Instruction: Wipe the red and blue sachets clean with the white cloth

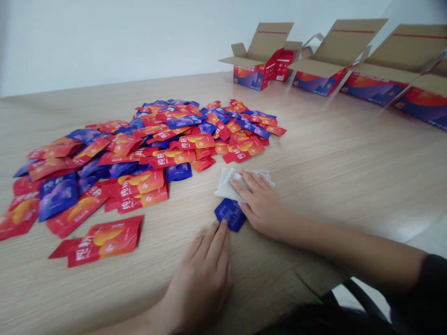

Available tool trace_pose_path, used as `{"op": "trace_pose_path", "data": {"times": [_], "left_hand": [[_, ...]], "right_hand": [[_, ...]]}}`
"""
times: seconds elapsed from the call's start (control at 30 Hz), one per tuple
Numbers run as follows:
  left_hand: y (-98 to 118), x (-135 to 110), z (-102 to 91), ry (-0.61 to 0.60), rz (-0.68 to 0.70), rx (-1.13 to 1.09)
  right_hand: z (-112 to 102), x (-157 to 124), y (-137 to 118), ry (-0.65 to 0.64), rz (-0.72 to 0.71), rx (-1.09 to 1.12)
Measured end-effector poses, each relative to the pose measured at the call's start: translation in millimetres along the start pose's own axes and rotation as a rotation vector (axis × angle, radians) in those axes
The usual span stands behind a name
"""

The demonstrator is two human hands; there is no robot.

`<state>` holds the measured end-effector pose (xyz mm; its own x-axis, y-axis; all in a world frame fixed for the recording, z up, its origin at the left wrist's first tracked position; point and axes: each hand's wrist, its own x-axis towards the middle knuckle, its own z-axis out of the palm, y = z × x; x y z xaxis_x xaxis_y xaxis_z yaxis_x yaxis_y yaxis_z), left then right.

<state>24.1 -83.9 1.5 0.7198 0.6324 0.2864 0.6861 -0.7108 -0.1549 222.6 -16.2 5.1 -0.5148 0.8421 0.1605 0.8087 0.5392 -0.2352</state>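
Pale table (331, 163): both hands lay at a small blue piece (229, 212).
It sat just ahead of the left hand (203, 274), whose straight, close-set fingertips touched its near edge, and beside the right hand (265, 209), whose thumb rested at its right edge; neither was clearly nearer. Six-sided and partly covered, it showed no clear long axis or pointing end. Just ahead of it, white sheets (226, 185) lay under the right's flattened, loosely spread fingers, long axis running left to right. Neither hand visibly pinched anything. Left of the left fingers, a lone red pouch (111, 244) lay sideways, narrow end leftward; beyond it spread the pouch pile (167, 158). Boxes (248, 77) stood well past the right fingers.
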Motion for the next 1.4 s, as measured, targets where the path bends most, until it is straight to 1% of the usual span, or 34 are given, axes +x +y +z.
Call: {"op": "trace_pose_path", "data": {"times": [0.03,0.13,0.17,0.2,0.27,0.3,0.33,0.4,0.43,0.47,0.57,0.6,0.7,0.73,0.77,0.83,0.87,0.9,0.97,1.0,1.03,1.07,1.13,1.17,1.23,1.27,1.33,1.4], "left_hand": [[0.5,0.4,0.3,0.001,-0.003,0.004],[1.6,1.9,0.3,0.019,-0.025,0.006],[1.6,2.4,0.0,0.02,-0.024,0.006],[1.4,2.8,-0.5,0.018,-0.019,0.01],[1.0,3.6,-1.7,0.007,-0.011,0.023],[1.1,4.0,-2.2,0.0,-0.007,0.026],[1.3,4.4,-2.7,-0.01,-0.01,0.028],[2.0,5.1,-3.4,-0.023,-0.02,0.027],[2.5,5.4,-3.6,-0.03,-0.022,0.026],[2.7,5.7,-3.7,-0.035,-0.02,0.027],[2.1,5.9,-3.9,-0.043,-0.011,0.027],[1.5,5.8,-3.9,-0.048,-0.01,0.021],[-0.5,5.5,-4.3,-0.049,-0.02,-0.01],[-1.0,5.4,-4.5,-0.053,-0.023,-0.021],[-1.4,5.3,-4.8,-0.059,-0.026,-0.028],[-1.5,4.8,-5.0,-0.063,-0.024,-0.029],[-1.4,4.3,-4.9,-0.059,-0.02,-0.026],[-1.2,3.7,-4.7,-0.048,-0.017,-0.021],[-0.9,2.4,-4.1,-0.025,-0.013,-0.01],[-0.8,1.7,-3.8,-0.023,-0.01,-0.009],[-0.8,1.2,-3.5,-0.027,-0.008,-0.01],[-0.9,0.9,-3.4,-0.036,-0.007,-0.012],[-1.3,0.4,-3.2,-0.044,-0.004,-0.009],[-1.5,0.3,-3.1,-0.04,0.0,-0.002],[-1.8,0.0,-2.7,-0.023,0.015,0.019],[-1.9,-0.2,-2.4,-0.012,0.019,0.026],[-2.2,-0.4,-1.4,0.004,0.016,0.021],[-3.3,-0.5,-0.3,0.006,0.009,0.002]], "right_hand": [[0.8,-0.7,-0.3,0.005,-0.008,-0.006],[2.0,-2.8,-2.1,-0.051,-0.198,0.018],[1.8,-3.1,-2.1,-0.061,-0.216,0.021],[1.5,-3.3,-1.8,-0.056,-0.185,0.016],[0.9,-4.0,-0.9,-0.028,-0.074,-0.007],[1.0,-4.9,-0.7,-0.021,-0.058,-0.014],[1.2,-5.9,-0.9,-0.024,-0.082,-0.014],[1.8,-7.5,-1.3,-0.061,-0.193,-0.001],[1.9,-7.5,-1.2,-0.075,-0.221,0.002],[1.8,-6.9,-0.7,-0.076,-0.203,-0.002],[0.6,-3.3,2.0,-0.038,-0.039,-0.031],[0.0,-2.4,2.8,-0.03,-0.03,-0.033],[-1.7,0.0,5.0,-0.057,-0.156,-0.006],[-2.4,1.3,6.0,-0.06,-0.17,-0.001],[-3.0,2.8,7.0,-0.05,-0.14,-0.004],[-4.1,5.3,8.1,-0.013,-0.026,-0.03],[-4.4,5.8,8.0,0.001,0.002,-0.044],[-4.8,5.7,7.6,0.004,-0.007,-0.051],[-5.5,4.2,8.7,-0.023,-0.111,-0.043],[-6.2,3.6,11.9,-0.037,-0.153,-0.033],[-7.2,3.6,17.9,-0.04,-0.151,-0.027],[-8.6,4.5,26.9,-0.037,-0.109,-0.029],[-13.4,8.5,51.5,-0.029,0.035,-0.059],[-16.9,11.1,64.7,-0.046,0.077,-0.087],[-26.1,15.9,85.3,-0.091,0.112,-0.112],[-31.4,17.6,90.1,-0.1,0.101,-0.108],[-41.3,19.7,86.7,-0.058,0.046,-0.067],[-47.5,22.0,70.0,-0.025,-0.083,0.0]]}}
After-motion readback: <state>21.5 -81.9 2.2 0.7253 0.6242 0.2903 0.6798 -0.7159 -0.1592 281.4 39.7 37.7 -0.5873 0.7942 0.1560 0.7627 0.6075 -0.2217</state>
